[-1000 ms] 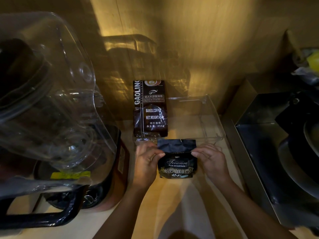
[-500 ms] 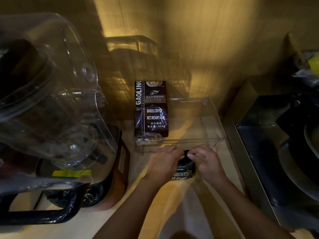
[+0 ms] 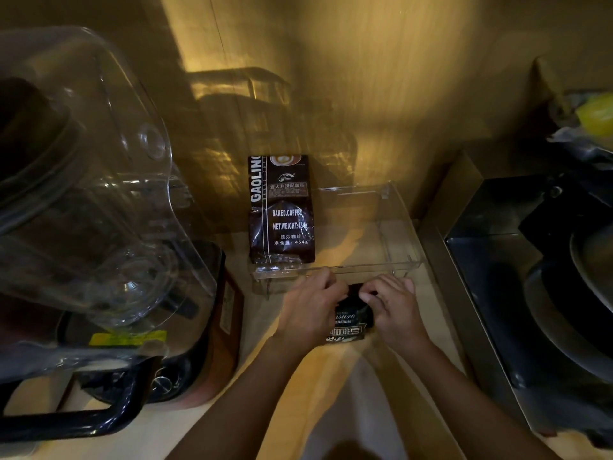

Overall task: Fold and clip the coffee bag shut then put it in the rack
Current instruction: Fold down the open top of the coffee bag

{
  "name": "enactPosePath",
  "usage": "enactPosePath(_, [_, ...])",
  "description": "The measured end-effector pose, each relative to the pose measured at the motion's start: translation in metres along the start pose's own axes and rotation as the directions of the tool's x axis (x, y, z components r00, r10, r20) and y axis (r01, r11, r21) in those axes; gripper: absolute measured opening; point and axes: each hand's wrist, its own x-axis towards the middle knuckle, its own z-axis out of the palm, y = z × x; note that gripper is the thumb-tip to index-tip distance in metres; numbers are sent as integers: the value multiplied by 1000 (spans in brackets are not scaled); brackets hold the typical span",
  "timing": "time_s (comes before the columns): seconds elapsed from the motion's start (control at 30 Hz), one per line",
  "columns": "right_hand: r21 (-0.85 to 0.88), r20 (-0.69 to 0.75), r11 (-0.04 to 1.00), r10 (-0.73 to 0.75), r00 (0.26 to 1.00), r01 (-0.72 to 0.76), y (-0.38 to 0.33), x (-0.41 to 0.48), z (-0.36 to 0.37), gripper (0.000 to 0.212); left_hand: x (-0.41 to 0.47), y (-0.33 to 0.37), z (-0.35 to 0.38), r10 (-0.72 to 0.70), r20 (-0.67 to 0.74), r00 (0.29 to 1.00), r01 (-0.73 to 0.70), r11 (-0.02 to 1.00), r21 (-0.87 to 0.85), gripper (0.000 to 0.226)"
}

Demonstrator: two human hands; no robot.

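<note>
Head cam had both hands, left hand point(image 3: 310, 310) and right hand point(image 3: 393, 307), fingers curled and pinching the top of the small coffee bag point(image 3: 350, 322), which I saw sitting just in front of the clear rack point(image 3: 403, 234)

A single head-worn wide-angle view looks forward and steeply down at the counter point(image 3: 212, 436) from close above, facing the far wall point(image 3: 381, 94). Both forearms enter from the near edge; a blender jar point(image 3: 83, 180) crowds the left, a dark appliance point(image 3: 530, 277) the right, edges bowed by the lens
</note>
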Motion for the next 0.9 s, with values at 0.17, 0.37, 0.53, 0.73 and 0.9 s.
enactPosePath(0.17, [15,12,1000,22,1000,-23,7,4,-1,10,-9,-14,-9,-70,0,998,70,997,41,8])
enactPosePath(0.37, [26,15,1000,12,1000,-13,11,7,0,11,-22,-25,-14,-143,-49,989,143,990,13,17])
enactPosePath(0.53, [72,0,995,76,997,-76,15,9,-1,11,-21,-27,-15,-227,-115,967,217,972,-94,19])
enactPosePath(0.73, [-43,-45,999,21,999,-23,15,14,-5,13,-24,-32,-12,-284,-106,953,240,921,-306,12])
enactPosePath(0.9, [-250,58,932,-256,965,262,-9,16,8,13,-28,-35,-9,-255,-107,961,215,932,-292,5])
